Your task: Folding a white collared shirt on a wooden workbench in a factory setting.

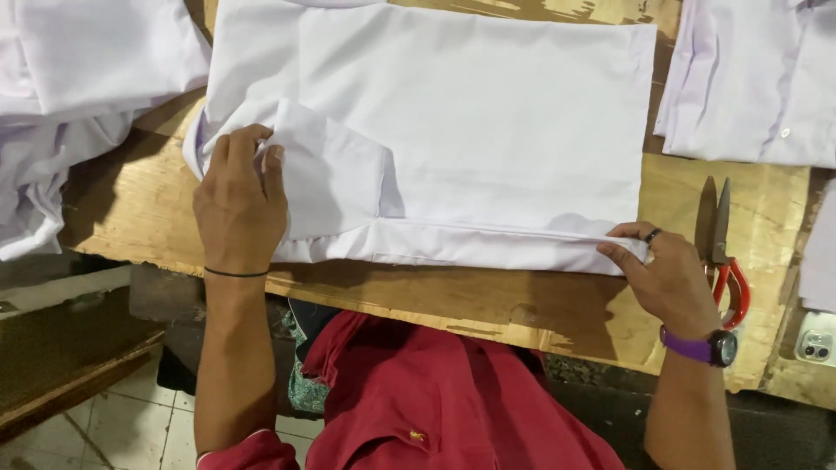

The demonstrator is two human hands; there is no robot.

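A pair of scissors with red handles (724, 261) lies on the wooden table (488, 300) near its right edge, blades pointing away from the near edge, and a phone in a pale case (817, 339) rests at the near right corner just beside them. A heap of white garments (74, 96) covers the table's far left corner and spills over the left edge, while a folded white shirt with buttons (753, 78) sits at the far right corner.
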